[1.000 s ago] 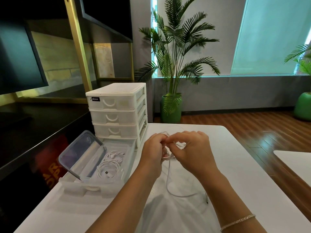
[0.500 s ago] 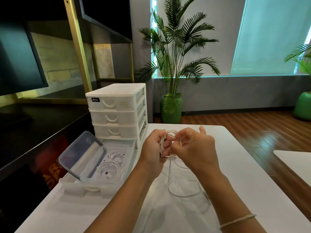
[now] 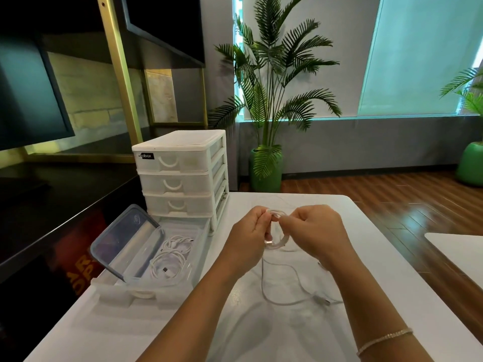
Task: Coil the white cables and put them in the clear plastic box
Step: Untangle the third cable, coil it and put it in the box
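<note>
Above the white table (image 3: 366, 257), my left hand (image 3: 248, 236) pinches a small coil of white cable (image 3: 277, 239) at its top. My right hand (image 3: 316, 231) pinches the same coil from the right. The cable's loose tail (image 3: 285, 301) loops down onto the table and ends in a plug near my right forearm. To the left lies the clear plastic box (image 3: 167, 262), open, with its lid (image 3: 122, 239) tilted up on the left side. Two coiled white cables (image 3: 170, 259) lie inside it.
The box sits in a pulled-out drawer (image 3: 141, 293) of a white drawer unit (image 3: 180, 176) at the table's back left. A dark counter runs along the left. A potted palm (image 3: 266, 163) stands behind the table. A second white table corner (image 3: 457, 246) shows at right.
My hands have spread slightly apart and another turn has gone onto the coil. The loose tail on the table has grown shorter.
</note>
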A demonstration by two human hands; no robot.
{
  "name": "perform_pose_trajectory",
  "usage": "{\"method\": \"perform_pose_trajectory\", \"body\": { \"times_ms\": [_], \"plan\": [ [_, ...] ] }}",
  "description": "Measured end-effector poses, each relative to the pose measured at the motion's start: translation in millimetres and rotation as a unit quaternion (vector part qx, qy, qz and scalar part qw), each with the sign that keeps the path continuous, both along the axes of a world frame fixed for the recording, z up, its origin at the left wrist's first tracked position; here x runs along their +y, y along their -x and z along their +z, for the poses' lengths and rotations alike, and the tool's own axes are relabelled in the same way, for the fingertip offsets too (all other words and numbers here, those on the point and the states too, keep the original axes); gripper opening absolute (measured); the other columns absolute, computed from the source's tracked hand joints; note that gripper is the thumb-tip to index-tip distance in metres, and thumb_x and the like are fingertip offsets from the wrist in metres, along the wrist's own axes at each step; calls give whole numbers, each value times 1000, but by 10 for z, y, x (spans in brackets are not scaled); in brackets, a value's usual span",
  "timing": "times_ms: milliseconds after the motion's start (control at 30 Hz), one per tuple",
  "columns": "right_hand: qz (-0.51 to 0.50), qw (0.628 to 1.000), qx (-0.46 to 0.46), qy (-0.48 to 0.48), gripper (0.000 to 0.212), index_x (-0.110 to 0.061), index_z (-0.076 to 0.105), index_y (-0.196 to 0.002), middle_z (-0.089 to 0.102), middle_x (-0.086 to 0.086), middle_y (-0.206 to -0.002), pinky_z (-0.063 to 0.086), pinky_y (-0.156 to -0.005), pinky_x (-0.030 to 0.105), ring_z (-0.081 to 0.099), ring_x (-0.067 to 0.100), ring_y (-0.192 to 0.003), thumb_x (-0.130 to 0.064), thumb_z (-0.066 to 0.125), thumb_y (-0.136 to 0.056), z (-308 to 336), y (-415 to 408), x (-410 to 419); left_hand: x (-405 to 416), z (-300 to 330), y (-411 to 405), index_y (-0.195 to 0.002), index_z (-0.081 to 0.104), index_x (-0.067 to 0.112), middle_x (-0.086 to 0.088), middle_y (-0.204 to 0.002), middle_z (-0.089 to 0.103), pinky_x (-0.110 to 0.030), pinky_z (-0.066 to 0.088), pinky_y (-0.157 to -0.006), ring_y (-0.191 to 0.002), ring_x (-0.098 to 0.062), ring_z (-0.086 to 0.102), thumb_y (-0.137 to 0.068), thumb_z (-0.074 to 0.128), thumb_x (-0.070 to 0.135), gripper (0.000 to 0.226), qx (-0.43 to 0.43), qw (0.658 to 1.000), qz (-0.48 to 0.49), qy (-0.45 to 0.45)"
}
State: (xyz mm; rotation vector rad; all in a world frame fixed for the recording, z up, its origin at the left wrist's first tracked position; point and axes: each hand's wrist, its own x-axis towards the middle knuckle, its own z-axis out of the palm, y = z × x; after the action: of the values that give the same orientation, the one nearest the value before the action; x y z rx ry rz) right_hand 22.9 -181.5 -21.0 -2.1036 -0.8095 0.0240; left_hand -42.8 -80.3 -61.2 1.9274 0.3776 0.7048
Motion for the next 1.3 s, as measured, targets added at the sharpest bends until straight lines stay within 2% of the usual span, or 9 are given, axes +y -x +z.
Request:
{"method": "perform_pose_trajectory", "body": {
  "times_ms": [67, 167, 400, 533, 633, 833, 1000, 1100, 1300],
  "plan": [
    [5, 994, 101, -34, 25, -5, 61, -58, 64, 14, -73, 51, -79, 40, 48, 13, -62, -17, 59, -80, 55, 29, -10, 15, -2, -9, -104, 55, 18, 11, -69, 47, -7, 38, -56, -65, -8, 46, -100, 31, 27, 25, -5, 998, 39, -47],
    [9, 987, 145, -75, 22, -5, 60, -61, 64, 22, -92, 49, -87, 45, 46, 12, -66, -13, 55, -81, 83, 39, -19, 17, -6, -26, -111, 55, 18, 10, -75, 48, -9, 37, -60, -67, -7, 47, -100, 33, 26, 26, -25, 994, 68, -78],
    [29, 971, 155, -181, 29, -10, 59, -67, 62, 1, -65, 39, -59, 19, 55, 11, -68, -29, 55, -90, 25, 15, 25, 61, -10, -11, -116, 56, 18, 7, -88, 54, -8, 41, -63, -73, -4, 51, -99, 37, 25, 27, -42, 992, 86, -81],
    [32, 947, 202, -246, 24, -11, 60, -76, 55, -5, -41, 52, -70, 31, 57, 14, -50, -29, 54, -91, 13, -3, 13, 86, 6, 7, -118, 57, 17, 8, -95, 56, -2, 42, -62, -80, -6, 56, -98, 41, 23, 26, -50, 988, 105, -105],
    [57, 917, 276, -282, 21, -7, 59, -84, 46, -2, -36, 58, -65, 35, 47, 9, -33, -23, 50, -94, 48, 11, 0, 117, 7, 24, -112, 59, 14, 7, -92, 57, 2, 40, -61, -82, -10, 56, -97, 46, 17, 21, -65, 984, 118, -114],
    [56, 916, 289, -274, 22, -8, 58, -86, 41, 5, -50, 57, -52, 29, 37, 8, -31, -26, 47, -95, 58, 20, 8, 108, -3, 32, -93, 52, 26, 14, -81, 56, 0, 41, -61, -75, -4, 57, -96, 48, 18, 10, -68, 986, 96, -118],
    [32, 936, 255, -241, 25, -12, 53, -91, 64, 6, -87, 56, -61, 36, 44, 7, -27, -33, 42, -96, 22, 12, 43, 85, 16, 45, -85, 49, 34, 13, -86, 58, -20, 50, -78, -86, -14, 61, -97, 45, 18, 21, -54, 997, 1, -55],
    [9, 946, 238, -219, 25, -14, 52, -97, 67, 1, -84, 53, -55, 34, 45, 7, -26, -35, 40, -97, 8, -17, 44, 59, 41, 63, -85, 50, 33, 10, -87, 60, -19, 51, -77, -85, -13, 63, -96, 45, 20, 18, -46, 998, -29, -26],
    [23, 948, 267, -174, 25, -8, 52, -105, 68, 7, -96, 48, -40, 26, 38, 5, -22, -30, 41, -98, 65, -48, -27, 101, 24, 61, -90, 52, 26, 2, -89, 63, -6, 43, -64, -80, -12, 59, -96, 45, 11, 18, -45, 979, 83, -182]
  ]
}}
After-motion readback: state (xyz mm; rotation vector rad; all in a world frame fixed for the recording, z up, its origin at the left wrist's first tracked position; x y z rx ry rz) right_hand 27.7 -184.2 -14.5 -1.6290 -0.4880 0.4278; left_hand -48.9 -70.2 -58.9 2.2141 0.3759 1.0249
